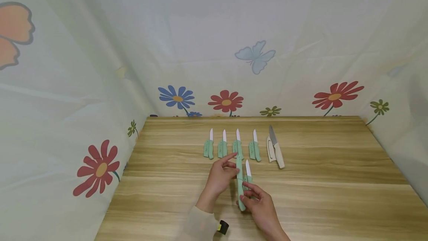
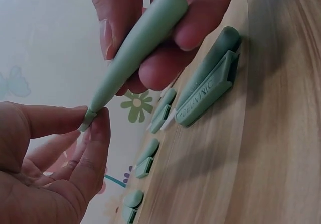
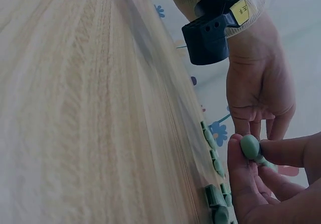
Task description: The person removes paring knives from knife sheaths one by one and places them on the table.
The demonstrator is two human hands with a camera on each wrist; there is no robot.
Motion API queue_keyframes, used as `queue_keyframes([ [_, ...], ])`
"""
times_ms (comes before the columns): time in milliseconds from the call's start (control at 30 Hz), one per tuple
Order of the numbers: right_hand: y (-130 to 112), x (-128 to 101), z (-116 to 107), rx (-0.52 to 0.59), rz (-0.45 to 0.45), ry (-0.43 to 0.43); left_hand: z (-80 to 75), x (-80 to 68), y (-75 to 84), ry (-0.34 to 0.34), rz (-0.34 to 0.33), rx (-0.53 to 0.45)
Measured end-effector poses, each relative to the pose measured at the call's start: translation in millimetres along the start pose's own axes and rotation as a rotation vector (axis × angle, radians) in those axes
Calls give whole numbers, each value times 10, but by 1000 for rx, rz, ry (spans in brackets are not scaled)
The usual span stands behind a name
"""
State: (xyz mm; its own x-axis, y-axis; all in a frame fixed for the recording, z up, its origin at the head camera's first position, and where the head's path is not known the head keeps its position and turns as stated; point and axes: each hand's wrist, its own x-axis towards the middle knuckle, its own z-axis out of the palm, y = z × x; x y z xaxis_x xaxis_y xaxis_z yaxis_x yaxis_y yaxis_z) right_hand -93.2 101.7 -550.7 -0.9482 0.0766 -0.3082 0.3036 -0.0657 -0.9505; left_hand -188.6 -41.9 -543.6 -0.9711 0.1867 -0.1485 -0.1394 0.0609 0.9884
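A green-handled knife (image 1: 241,196) is held above the table, its blade covered by a green sheath (image 1: 239,166). My left hand (image 1: 220,177) pinches the sheath between thumb and fingers. Around the handle (image 2: 145,33) curl the thumb and fingers of my right hand (image 1: 262,207). Just behind the right hand, a second green knife (image 1: 249,178) with a bare white blade lies on the table, beside its own sheath (image 2: 205,96). In the right wrist view, the rounded handle end (image 3: 250,146) shows between the right thumb and fingers.
Farther back on the wooden table (image 1: 160,181) several green knives (image 1: 210,150) lie in a row, white blades bare, sheaths alongside. At the row's right end are a cream-handled knife (image 1: 279,157) and its cream sheath (image 1: 270,150). A flower-printed curtain (image 1: 207,58) encloses the table.
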Motion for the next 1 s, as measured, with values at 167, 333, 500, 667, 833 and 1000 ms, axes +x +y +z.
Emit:
queue_keyframes([
  [167,3,-10,-1,-6,-10,3,5,2,-7,7,17,14],
  [333,3,-19,-9,-14,-12,-19,8,3,-25,16,28,32],
  [500,-4,-20,-22,-14,-9,-41,2,14,-36,21,25,45],
  [667,-1,-16,-34,-20,-11,-54,-3,1,-19,23,30,50],
  [833,5,-15,-28,-22,14,-60,2,-6,-5,34,39,50],
  [1000,0,-28,-24,-22,21,-63,5,3,-3,39,43,44],
])
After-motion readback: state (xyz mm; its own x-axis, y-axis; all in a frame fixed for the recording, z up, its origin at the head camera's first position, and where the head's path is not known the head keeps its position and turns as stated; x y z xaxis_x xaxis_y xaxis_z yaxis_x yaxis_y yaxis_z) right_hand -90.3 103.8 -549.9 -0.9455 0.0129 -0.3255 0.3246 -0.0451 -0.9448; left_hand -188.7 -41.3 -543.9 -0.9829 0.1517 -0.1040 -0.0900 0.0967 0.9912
